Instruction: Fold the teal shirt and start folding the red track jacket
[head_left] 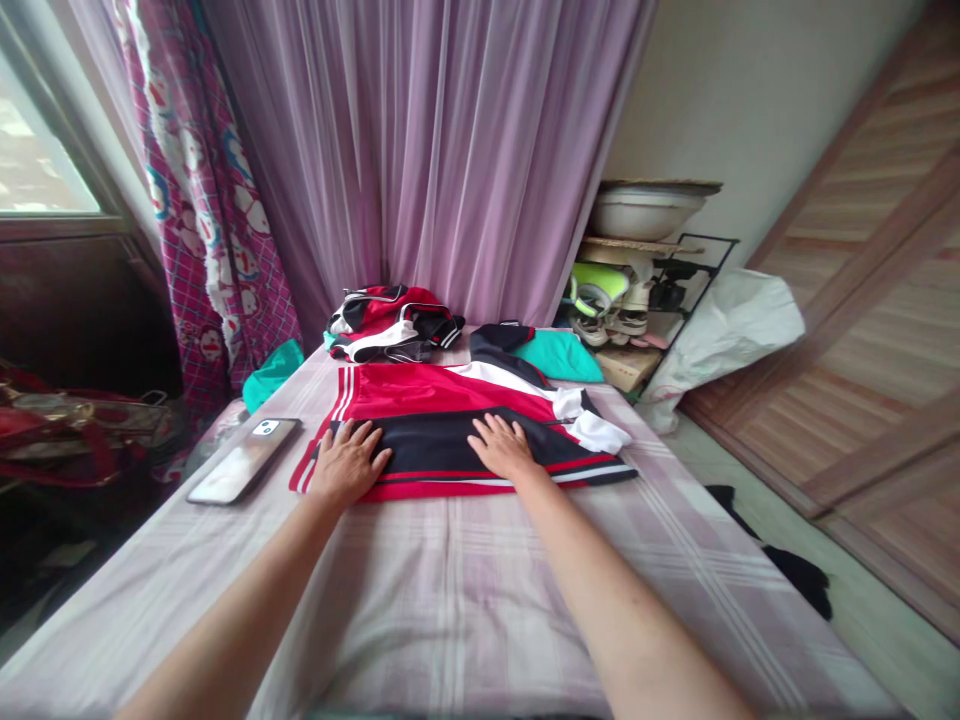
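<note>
A red, black and white jacket lies spread on the checked cloth, its near side folded over so a black panel shows. My left hand rests flat on the left end of that panel, fingers spread near the white-striped hem. On the panel's right part lies my right hand, palm down with fingers apart. White cuff-like parts of the jacket stick out at its right end. Neither hand grips the fabric.
Behind the jacket sit a crumpled heap of clothes and a teal folded garment. A phone lies face down at the left. Beyond the right edge stand a shoe rack and a white sack.
</note>
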